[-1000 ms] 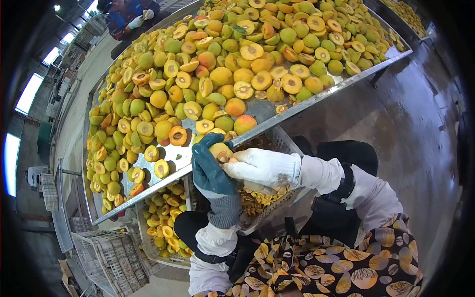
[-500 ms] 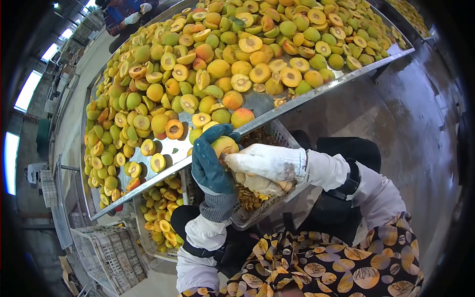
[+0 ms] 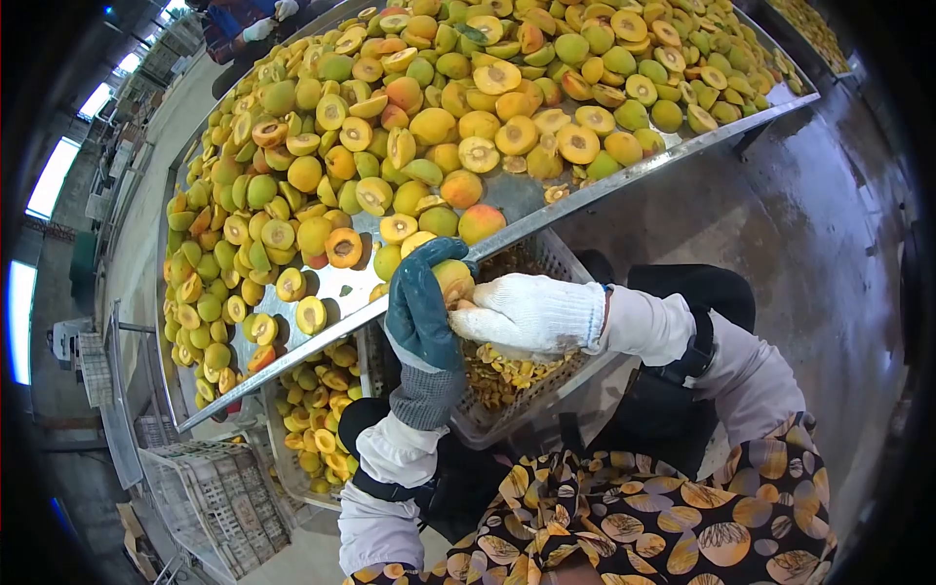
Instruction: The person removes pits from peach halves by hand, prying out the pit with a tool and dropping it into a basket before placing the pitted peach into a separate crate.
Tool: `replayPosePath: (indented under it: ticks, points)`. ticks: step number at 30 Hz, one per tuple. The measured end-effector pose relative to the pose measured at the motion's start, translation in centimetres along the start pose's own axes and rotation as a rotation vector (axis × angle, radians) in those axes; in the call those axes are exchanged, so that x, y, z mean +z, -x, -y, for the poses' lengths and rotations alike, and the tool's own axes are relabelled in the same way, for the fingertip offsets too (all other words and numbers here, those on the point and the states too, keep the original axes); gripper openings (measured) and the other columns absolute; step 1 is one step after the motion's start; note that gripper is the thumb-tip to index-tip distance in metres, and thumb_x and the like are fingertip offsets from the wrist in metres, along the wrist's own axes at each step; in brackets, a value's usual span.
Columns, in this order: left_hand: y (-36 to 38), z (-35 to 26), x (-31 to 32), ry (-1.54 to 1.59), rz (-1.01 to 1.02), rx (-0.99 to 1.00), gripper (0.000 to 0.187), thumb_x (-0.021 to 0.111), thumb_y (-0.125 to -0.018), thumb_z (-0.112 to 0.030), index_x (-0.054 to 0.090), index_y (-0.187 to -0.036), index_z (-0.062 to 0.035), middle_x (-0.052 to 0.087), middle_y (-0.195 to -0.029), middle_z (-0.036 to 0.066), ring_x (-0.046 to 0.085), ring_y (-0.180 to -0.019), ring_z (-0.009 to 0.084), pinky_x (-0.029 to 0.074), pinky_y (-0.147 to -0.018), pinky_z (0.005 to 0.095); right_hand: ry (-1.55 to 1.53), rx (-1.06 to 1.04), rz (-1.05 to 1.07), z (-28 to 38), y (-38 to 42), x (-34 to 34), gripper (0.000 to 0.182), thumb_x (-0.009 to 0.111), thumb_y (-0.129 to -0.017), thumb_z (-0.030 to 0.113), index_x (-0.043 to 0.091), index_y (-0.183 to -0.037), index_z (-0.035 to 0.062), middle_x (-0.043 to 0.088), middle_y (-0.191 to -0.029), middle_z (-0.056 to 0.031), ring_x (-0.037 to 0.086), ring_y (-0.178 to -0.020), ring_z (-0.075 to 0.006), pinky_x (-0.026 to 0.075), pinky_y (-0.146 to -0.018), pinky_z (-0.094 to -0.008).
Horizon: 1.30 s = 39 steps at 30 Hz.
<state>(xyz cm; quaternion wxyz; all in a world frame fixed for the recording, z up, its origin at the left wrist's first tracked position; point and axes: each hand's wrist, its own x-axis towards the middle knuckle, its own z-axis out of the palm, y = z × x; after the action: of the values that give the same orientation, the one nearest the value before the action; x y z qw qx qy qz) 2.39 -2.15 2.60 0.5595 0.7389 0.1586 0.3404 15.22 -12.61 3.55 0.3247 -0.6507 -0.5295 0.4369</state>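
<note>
My left hand, in a teal rubber glove with a grey knit cuff, curls around a yellow peach just off the near edge of the metal table. Against that fruit, on its right side, presses my right hand in a white knit glove. Its fingers are closed, and whatever lies inside them is hidden. Peach halves, many with the pit or its hollow showing, are heaped across the table. Below my hands, yellow scraps fill part of a plastic crate.
The raised metal rim of the table runs diagonally before me. Under it, left of my arm, a second crate holds peach halves. A slatted crate stands on the floor at lower left. Another person's gloved hand shows across the table.
My right hand has rolled so its knit back faces up, hiding the stained finger side seen before. Both hands and the peach sit slightly further right.
</note>
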Motion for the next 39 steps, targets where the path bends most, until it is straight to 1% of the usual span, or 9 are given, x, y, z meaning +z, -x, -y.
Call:
replayPosePath:
  ticks: [9,12,20,22,26,30,32,36,39]
  points:
    - [-0.7,0.7,-1.7,0.03,0.029,0.301,0.039,0.035,-0.109,-0.022,0.061,-0.115,0.0058,0.067,-0.111,0.019,0.065,-0.101,0.028,0.051,-0.092,0.0394,-1.678,0.112,0.645,0.3,0.7,2.7,0.043,0.046,-0.105,0.049,0.054,-0.094,0.0078,0.044,-0.051,0.0053,0.042,-0.034,-0.0078,0.033,-0.03,-0.0236]
    - [-0.7,-0.5,-1.7,0.074,0.039,0.249,0.038,0.036,-0.109,-0.022,0.062,-0.115,0.0047,0.067,-0.111,0.017,0.065,-0.101,0.0268,0.051,-0.092,0.0377,-1.565,0.122,0.629,0.3,0.7,2.2,0.043,0.047,-0.105,0.049,0.053,-0.093,0.0081,0.043,-0.051,0.0056,0.041,-0.033,-0.0075,0.032,-0.03,-0.0236]
    - [-0.8,-1.9,-7.9,0.023,0.097,-0.18,0.029,0.049,-0.106,-0.023,0.064,-0.113,0.001,0.066,-0.102,0.008,0.062,-0.097,0.0135,0.05,-0.087,0.0283,0.477,-0.252,-0.43,1.2,-0.6,1.9,0.047,0.057,-0.095,0.051,0.063,-0.095,0.0043,0.065,-0.066,-0.0178,0.068,-0.061,-0.0364,0.054,-0.055,-0.0461]
    - [-0.2,0.5,-12.9,-0.38,-0.02,-0.034,0.026,0.055,-0.103,-0.021,0.067,-0.111,-0.0001,0.069,-0.101,0.008,0.064,-0.093,0.0148,0.05,-0.085,0.0291,0.587,-0.144,-0.332,0.7,-0.1,2.0,0.045,0.059,-0.093,0.05,0.063,-0.097,0.0044,0.066,-0.066,-0.0182,0.069,-0.062,-0.0359,0.054,-0.056,-0.0476]
    - [2.3,3.0,-21.1,-1.239,-0.053,-0.521,0.038,0.062,-0.096,-0.034,0.072,-0.104,0.0019,0.071,-0.097,0.023,0.07,-0.089,0.0323,0.054,-0.083,0.0405,0.737,0.141,-0.149,-6.2,-1.5,4.0,0.05,0.059,-0.092,0.051,0.059,-0.106,0.003,0.066,-0.066,-0.0201,0.069,-0.064,-0.0379,0.054,-0.056,-0.0476]
    - [-1.2,5.4,-20.6,-1.362,-0.196,-0.126,0.057,0.067,-0.09,-0.049,0.068,-0.111,0.0038,0.07,-0.103,0.025,0.068,-0.096,0.0402,0.053,-0.088,0.0465,0.595,0.159,-0.053,-5.8,-2.2,5.0,0.056,0.056,-0.093,0.055,0.062,-0.106,0.0009,0.068,-0.075,-0.0235,0.069,-0.069,-0.0385,0.055,-0.062,-0.0477]
    - [-4.2,7.4,-18.9,-1.33,0.02,-0.48,0.057,0.072,-0.084,-0.049,0.067,-0.106,0.004,0.071,-0.101,0.024,0.068,-0.098,0.0382,0.053,-0.088,0.045,0.508,0.149,0.032,-6.4,-2.6,4.0,0.058,0.054,-0.093,0.056,0.064,-0.103,0.0003,0.068,-0.078,-0.0257,0.069,-0.069,-0.0383,0.055,-0.063,-0.0466]
    - [-5.9,7.6,-18.9,-1.15,0.1,-0.427,0.056,0.078,-0.073,-0.042,0.065,-0.102,0.0043,0.071,-0.098,0.021,0.069,-0.092,0.0371,0.055,-0.082,0.0424,-0.759,0.315,0.281,-1.0,-1.1,1.9,0.057,0.052,-0.1,0.055,0.063,-0.097,-0.0007,0.048,-0.056,-0.0005,0.046,-0.042,-0.009,0.037,-0.038,-0.0249]
    - [-5.8,9.9,-18.1,-0.658,-0.167,-0.486,0.06,0.081,-0.078,-0.048,0.062,-0.103,0.003,0.07,-0.096,0.017,0.069,-0.083,0.0241,0.055,-0.071,0.0371,-1.181,0.283,0.348,-0.7,-0.7,1.7,0.06,0.05,-0.101,0.055,0.06,-0.103,-0.0032,0.042,-0.052,0.0025,0.041,-0.038,-0.0063,0.032,-0.034,-0.022]
